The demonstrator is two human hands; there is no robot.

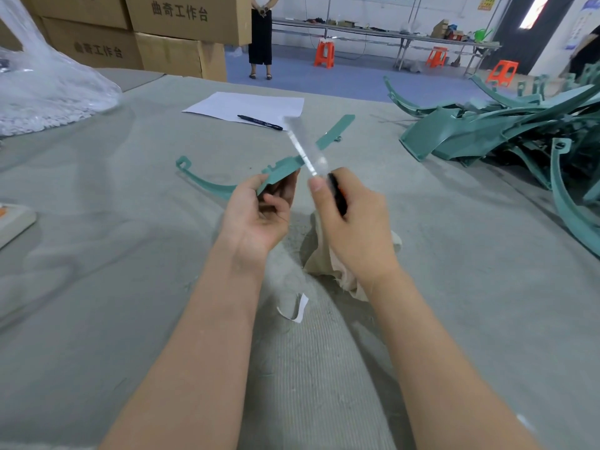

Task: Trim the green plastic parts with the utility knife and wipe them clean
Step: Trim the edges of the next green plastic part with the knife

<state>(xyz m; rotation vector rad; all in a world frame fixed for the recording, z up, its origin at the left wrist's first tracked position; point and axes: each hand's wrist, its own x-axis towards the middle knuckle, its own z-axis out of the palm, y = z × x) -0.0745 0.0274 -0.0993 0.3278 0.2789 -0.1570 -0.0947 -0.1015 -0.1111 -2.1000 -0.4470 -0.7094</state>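
I see a long, curved green plastic part point(211, 186) held in my left hand point(259, 216). My right hand point(354, 219) grips a black utility knife point(337, 196), and its blurry silver blade crosses the part. More green plastic parts point(503, 131) lie piled on the right. A crumpled cream cloth point(324, 258) lies below.

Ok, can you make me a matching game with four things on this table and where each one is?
Things:
1 pen
2 utility knife
3 cloth
4 curved green part

Places:
A held in the right hand
B on the white paper
C held in the left hand
D on the table, beneath the right hand

Pairs: 1-B, 2-A, 3-D, 4-C.
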